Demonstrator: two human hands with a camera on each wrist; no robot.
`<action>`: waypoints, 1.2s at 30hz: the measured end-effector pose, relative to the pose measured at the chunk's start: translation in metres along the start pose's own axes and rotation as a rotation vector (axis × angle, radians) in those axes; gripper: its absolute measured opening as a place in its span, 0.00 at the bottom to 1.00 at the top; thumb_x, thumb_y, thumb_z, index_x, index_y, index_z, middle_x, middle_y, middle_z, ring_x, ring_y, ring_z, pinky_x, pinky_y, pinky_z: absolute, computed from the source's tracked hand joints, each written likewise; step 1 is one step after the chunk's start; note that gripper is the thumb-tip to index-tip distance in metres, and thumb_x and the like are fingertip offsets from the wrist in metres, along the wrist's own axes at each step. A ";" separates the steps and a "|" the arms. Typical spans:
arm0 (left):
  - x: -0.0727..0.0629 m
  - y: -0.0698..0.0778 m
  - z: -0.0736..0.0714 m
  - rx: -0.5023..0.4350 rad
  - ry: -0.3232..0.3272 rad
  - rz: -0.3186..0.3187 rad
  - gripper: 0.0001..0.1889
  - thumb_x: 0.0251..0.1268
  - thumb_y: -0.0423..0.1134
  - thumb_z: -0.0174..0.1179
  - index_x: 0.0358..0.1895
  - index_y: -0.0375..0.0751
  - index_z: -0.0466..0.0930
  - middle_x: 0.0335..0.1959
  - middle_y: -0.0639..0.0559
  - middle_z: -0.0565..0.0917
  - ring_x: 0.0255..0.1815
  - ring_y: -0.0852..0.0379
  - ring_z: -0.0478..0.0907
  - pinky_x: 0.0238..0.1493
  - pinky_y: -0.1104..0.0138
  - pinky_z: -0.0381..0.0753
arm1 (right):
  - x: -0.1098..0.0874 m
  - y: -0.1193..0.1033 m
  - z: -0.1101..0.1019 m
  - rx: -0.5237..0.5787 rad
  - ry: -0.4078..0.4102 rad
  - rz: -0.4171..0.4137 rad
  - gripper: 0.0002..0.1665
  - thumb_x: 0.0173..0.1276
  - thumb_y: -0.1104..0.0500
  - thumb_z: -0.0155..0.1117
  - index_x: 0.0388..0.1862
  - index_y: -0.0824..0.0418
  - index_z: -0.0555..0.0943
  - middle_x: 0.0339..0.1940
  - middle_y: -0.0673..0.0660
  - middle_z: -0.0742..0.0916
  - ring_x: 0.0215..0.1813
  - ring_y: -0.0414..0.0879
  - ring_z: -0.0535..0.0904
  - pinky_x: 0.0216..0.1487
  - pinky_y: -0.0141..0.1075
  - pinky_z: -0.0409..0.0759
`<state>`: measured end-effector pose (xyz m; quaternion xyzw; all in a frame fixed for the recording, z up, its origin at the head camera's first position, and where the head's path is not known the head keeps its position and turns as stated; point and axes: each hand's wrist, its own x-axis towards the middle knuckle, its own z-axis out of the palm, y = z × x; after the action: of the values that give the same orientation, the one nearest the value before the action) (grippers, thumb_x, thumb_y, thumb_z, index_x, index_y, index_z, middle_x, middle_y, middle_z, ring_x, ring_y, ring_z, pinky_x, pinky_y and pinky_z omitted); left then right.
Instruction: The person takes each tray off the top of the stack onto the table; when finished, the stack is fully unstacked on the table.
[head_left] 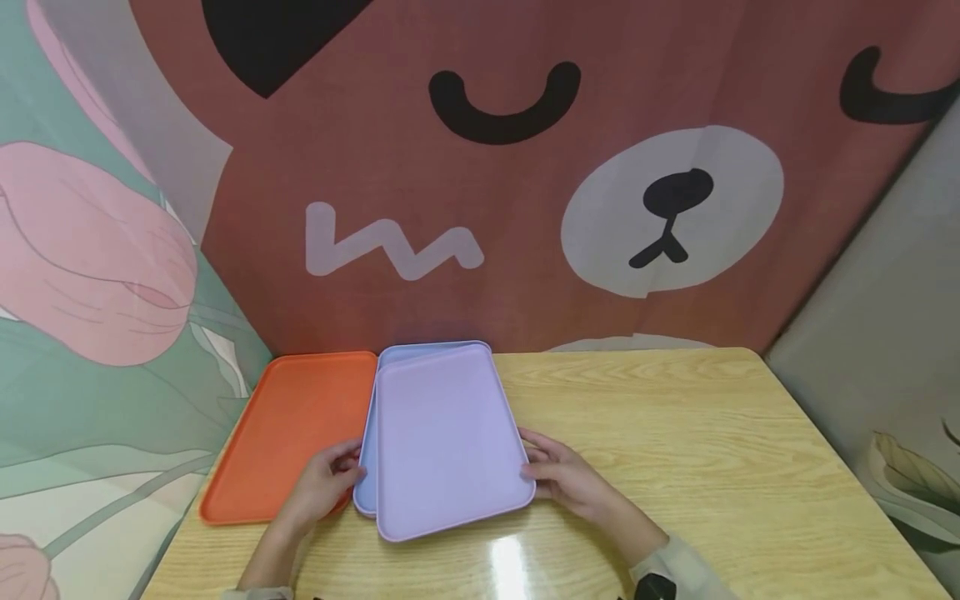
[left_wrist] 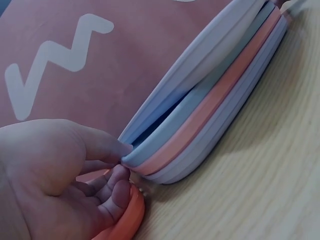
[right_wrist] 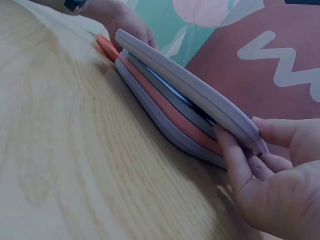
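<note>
The person wears pale, off-white sleeves. The right sleeve (head_left: pixel 686 571) ends below the bare right hand (head_left: pixel 566 479), with a small black device (head_left: pixel 655 587) at its cuff; a dark item (right_wrist: pixel 74 4) sits at the left wrist, beside the left sleeve (head_left: pixel 258 593).

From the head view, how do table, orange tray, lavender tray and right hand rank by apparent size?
1. Table
2. Orange tray and lavender tray: too alike to rank
3. Right hand
</note>
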<state>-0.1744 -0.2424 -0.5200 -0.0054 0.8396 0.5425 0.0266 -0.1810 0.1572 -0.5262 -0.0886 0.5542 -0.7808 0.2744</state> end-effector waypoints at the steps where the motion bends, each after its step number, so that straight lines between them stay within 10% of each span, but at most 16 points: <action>1: 0.000 -0.001 0.000 -0.003 -0.002 0.002 0.25 0.62 0.22 0.64 0.63 0.20 0.74 0.46 0.38 0.84 0.40 0.59 0.78 0.41 0.72 0.79 | 0.000 0.000 0.000 0.007 0.003 -0.003 0.46 0.72 0.71 0.58 0.83 0.68 0.47 0.73 0.70 0.72 0.58 0.51 0.82 0.59 0.47 0.82; 28: -0.001 -0.004 -0.004 -0.075 -0.047 0.000 0.26 0.66 0.24 0.63 0.66 0.19 0.71 0.49 0.37 0.81 0.43 0.60 0.77 0.43 0.73 0.79 | -0.020 0.002 -0.004 0.089 0.007 -0.160 0.41 0.74 0.72 0.53 0.79 0.77 0.46 0.59 0.53 0.85 0.54 0.45 0.84 0.54 0.37 0.83; 36: 0.001 -0.006 -0.004 -0.080 -0.052 0.000 0.25 0.66 0.24 0.63 0.66 0.19 0.71 0.49 0.37 0.81 0.43 0.60 0.77 0.43 0.73 0.80 | -0.039 -0.006 -0.024 0.144 -0.041 -0.235 0.35 0.75 0.74 0.47 0.80 0.66 0.60 0.61 0.53 0.85 0.56 0.45 0.84 0.56 0.38 0.82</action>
<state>-0.1749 -0.2484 -0.5239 0.0075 0.8163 0.5756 0.0480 -0.1614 0.1988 -0.5235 -0.1492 0.4767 -0.8434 0.1979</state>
